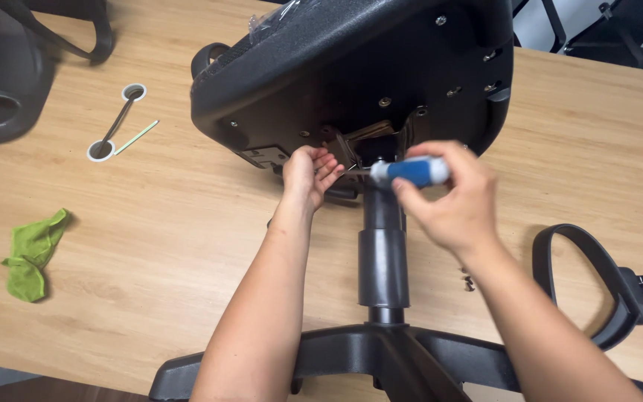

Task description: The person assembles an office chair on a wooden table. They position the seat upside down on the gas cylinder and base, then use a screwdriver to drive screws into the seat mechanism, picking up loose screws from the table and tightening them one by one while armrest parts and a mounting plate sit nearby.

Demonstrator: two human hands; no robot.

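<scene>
A black office chair lies on its side on a wooden table, its seat underside (381, 67) facing me and its gas column (382, 253) running down to the star base (381, 357). My right hand (452, 197) grips a screwdriver with a blue and white handle (411, 172), its shaft pointing left into the metal mechanism plate (359, 141) under the seat. My left hand (308, 175) rests against that plate by the screwdriver tip, its fingers curled around the spot. What the fingers pinch is hidden.
A loose black armrest (597, 283) lies at the right, with small screws (469, 283) beside my right forearm. A green cloth (33, 253) sits at the left. Two table grommets (117, 119) and a thin pale stick lie at the upper left, near another dark chair part (1, 74).
</scene>
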